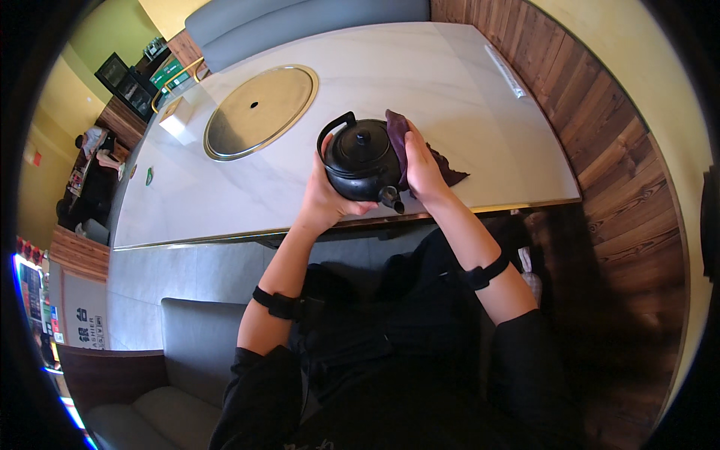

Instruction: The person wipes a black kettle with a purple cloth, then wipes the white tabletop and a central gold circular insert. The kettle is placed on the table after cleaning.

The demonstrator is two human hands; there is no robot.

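A black lidded teapot (360, 157) is held over the near edge of the table, its spout pointing down toward me and its loop handle at the far left. My left hand (326, 191) cups it from the left and below, thumb along the lower front. Against its right side, my right hand (422, 163) presses a dark purple cloth (397, 138). A loose end of the cloth hangs behind that hand, over the tabletop. The palm of my left hand is hidden by the pot.
The marble-look table (478, 140) has a round metal cover (261, 112) set in it. On it lie a tissue box (175, 116), a small green item (149, 176) and a wrapped packet (505, 71). A wood-panelled wall (607, 124) borders the right. A person (95, 140) sits far left.
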